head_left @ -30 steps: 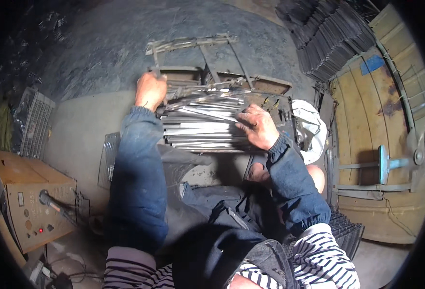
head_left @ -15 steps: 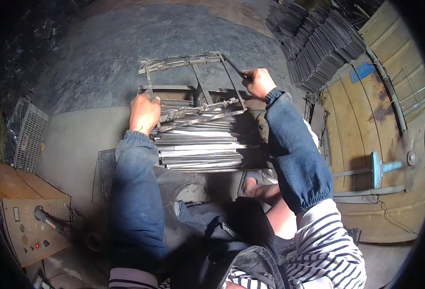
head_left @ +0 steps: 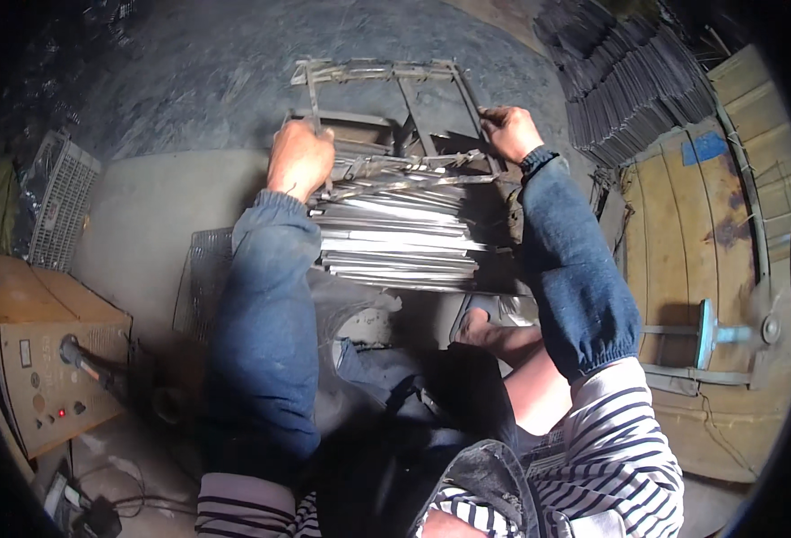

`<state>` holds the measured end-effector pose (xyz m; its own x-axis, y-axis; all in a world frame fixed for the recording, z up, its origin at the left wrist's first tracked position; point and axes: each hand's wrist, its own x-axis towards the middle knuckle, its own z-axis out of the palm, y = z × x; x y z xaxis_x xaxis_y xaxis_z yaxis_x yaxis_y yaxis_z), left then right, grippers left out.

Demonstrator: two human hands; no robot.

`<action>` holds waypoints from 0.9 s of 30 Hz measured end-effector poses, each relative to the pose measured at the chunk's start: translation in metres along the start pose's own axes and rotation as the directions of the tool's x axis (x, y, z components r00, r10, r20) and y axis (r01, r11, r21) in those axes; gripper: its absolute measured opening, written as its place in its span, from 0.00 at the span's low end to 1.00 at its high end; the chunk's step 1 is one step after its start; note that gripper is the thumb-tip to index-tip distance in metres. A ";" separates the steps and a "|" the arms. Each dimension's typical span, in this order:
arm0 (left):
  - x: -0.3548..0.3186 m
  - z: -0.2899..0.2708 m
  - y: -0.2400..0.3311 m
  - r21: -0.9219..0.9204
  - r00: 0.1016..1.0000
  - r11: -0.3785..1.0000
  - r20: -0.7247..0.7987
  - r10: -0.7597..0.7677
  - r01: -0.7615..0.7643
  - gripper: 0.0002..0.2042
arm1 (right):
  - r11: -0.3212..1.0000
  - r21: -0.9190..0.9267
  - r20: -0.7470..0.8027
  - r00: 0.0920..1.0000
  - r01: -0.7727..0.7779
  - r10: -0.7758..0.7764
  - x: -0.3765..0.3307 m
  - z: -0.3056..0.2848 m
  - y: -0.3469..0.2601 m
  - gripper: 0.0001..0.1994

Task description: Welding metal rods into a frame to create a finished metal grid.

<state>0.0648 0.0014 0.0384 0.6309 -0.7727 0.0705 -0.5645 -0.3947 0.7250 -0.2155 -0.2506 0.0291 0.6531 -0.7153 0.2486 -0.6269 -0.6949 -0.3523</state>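
A rectangular metal frame [head_left: 419,117] with crossbars and small clamp-like fittings rests over a pile of metal strips [head_left: 400,235]. At its left side my left hand [head_left: 300,160] is closed around the side bar. My right hand [head_left: 510,134] is at the frame's right side, thumb and fingers pinched on a dark flat metal strip [head_left: 469,92]. That strip runs up to the frame's far right corner, close along the right side bar. Whether it touches the bar along its length I cannot tell. The strips beneath lie crosswise, bright where light falls.
An orange-brown machine box [head_left: 64,377] with knobs and a cable stands at left. Beyond it leans a pale plastic crate [head_left: 56,202]. Stacked dark metal pieces [head_left: 633,85] fill the far right, near a yellowish panel [head_left: 682,238] with a light-blue clamp-like part [head_left: 707,334].
The right hand has brought the dark strip inward, from angled away to close along the frame's right side. The whole view has shifted, with the frame now higher and further right.
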 end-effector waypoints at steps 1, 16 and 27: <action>0.001 0.000 0.000 0.004 1.000 1.000 0.014 0.000 0.000 0.19 | 0.997 -0.057 -0.002 0.998 0.061 -0.061 0.000 -0.002 0.000 0.14; 0.001 -0.006 -0.004 0.014 0.998 0.999 0.055 -0.038 0.037 0.20 | 0.868 0.135 0.378 0.785 0.479 -0.492 -0.128 0.022 -0.129 0.18; 0.005 -0.001 -0.021 0.005 1.000 1.000 -0.001 0.002 -0.002 0.17 | 0.921 0.181 0.072 0.929 0.346 -0.363 -0.084 -0.033 -0.134 0.21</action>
<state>0.0800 0.0064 0.0237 0.6305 -0.7728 0.0727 -0.5684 -0.3959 0.7212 -0.2003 -0.1000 0.0856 0.8652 -0.4065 0.2937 -0.2740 -0.8737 -0.4021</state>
